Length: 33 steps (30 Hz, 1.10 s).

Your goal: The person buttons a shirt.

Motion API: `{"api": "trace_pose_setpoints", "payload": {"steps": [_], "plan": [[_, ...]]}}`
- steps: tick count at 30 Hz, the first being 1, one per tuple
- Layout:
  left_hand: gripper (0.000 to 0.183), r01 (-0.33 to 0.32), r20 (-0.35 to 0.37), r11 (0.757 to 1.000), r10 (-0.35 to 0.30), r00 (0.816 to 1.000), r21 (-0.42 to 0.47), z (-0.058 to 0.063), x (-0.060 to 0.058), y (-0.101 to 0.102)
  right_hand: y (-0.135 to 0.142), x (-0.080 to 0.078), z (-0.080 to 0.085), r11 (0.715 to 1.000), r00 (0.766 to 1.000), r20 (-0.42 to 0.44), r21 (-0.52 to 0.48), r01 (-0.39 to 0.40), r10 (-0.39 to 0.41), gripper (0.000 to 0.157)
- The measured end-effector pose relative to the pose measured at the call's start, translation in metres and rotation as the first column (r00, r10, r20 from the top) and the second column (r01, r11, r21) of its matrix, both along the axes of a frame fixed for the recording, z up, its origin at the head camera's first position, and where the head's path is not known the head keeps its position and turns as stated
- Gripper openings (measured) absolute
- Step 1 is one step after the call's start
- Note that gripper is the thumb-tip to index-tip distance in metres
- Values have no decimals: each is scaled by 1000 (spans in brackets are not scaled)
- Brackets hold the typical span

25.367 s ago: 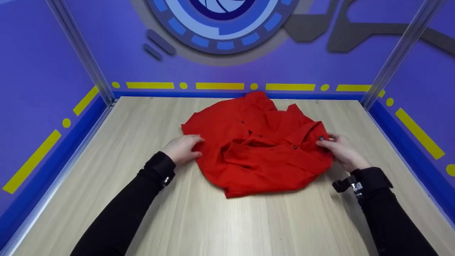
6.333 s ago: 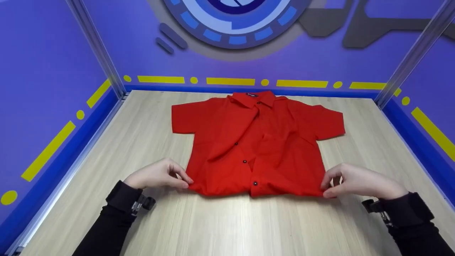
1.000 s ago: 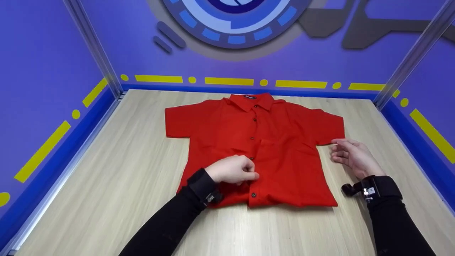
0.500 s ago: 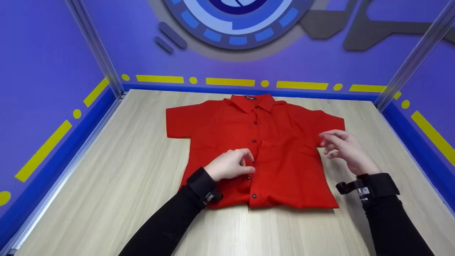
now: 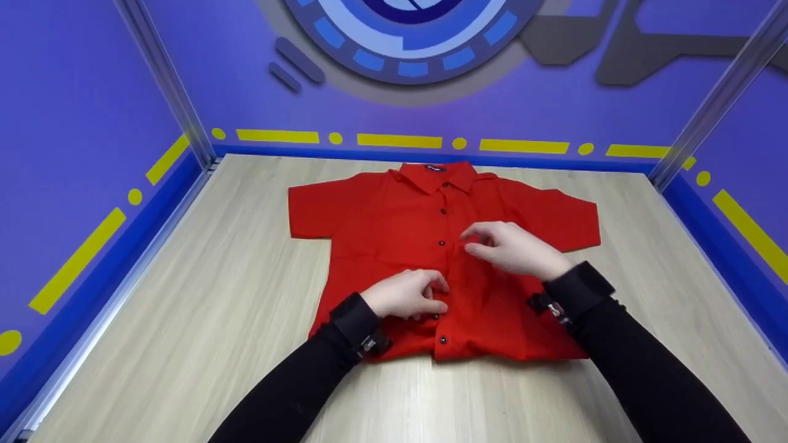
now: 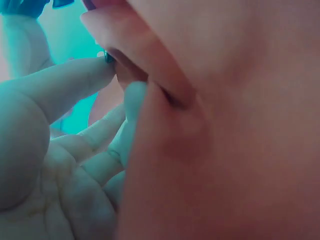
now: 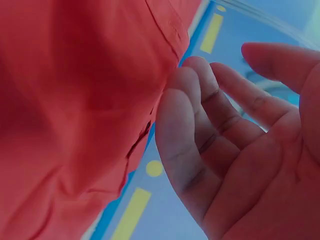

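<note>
Red shirt spread face up on the desk, collar at the far edge, hem towards the near edge, short sleeves pointing to the left and right edges. Left hand at the lower button placket, thumb tip against a dark button; impossible to tell whether pinching cloth. Right hand over the chest, nearer the far edge, fingers loosely curved, thumb apart from them.
</note>
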<state>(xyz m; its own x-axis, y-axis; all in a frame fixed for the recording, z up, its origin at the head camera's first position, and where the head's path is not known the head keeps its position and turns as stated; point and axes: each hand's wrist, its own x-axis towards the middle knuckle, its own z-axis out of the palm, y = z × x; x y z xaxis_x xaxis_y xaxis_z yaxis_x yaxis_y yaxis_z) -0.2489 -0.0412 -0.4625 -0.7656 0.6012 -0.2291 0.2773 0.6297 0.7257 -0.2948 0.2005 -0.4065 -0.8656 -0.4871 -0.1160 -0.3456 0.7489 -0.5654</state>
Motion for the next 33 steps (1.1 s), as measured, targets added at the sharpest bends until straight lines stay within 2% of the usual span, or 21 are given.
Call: {"api": "trace_pose_setpoints", "payload": {"steps": [5, 9, 11, 14, 16, 20, 23, 30, 33], "plan": [[38, 11, 16, 1000, -11, 1000, 13, -1, 1, 1, -23, -9, -2, 985, 993, -81, 157, -75, 89, 28], [40, 0, 31, 999, -1, 1000, 40, -2, 3, 2, -31, -13, -8, 951, 979, -128, 287, -114, 156, 21], [37, -20, 47, 998, 17, 999, 54, -2, 3, 2, -33, -14, -11, 932, 974, -153, 348, -105, 167, 21], [28, -29, 54, 999, 27, 998, 42, -2, 5, 2, -32, -15, -13, 916, 971, -192, 398, -54, 141, 34], [24, 0, 27, 1000, 0, 1000, 15, -1, 5, 2, -30, -16, -13, 921, 972, -208, 389, -18, 106, 39], [24, 81, -73, 994, -85, 994, -67, 1, 7, 6, -25, -17, -8, 938, 978, -207, 345, 43, 31, 32], [23, 95, -111, 989, -108, 988, -111, 2, 9, 7, -24, -17, -5, 927, 980, -198, 365, 86, -13, 19], [27, 107, -118, 987, -121, 986, -122, 1, 10, 6, -20, -24, -10, 872, 976, -210, 467, 147, -53, 18], [30, 106, -113, 987, -119, 986, -118, 0, 10, 7, -15, -31, -16, 881, 975, -203, 441, 169, -86, 13]]}}
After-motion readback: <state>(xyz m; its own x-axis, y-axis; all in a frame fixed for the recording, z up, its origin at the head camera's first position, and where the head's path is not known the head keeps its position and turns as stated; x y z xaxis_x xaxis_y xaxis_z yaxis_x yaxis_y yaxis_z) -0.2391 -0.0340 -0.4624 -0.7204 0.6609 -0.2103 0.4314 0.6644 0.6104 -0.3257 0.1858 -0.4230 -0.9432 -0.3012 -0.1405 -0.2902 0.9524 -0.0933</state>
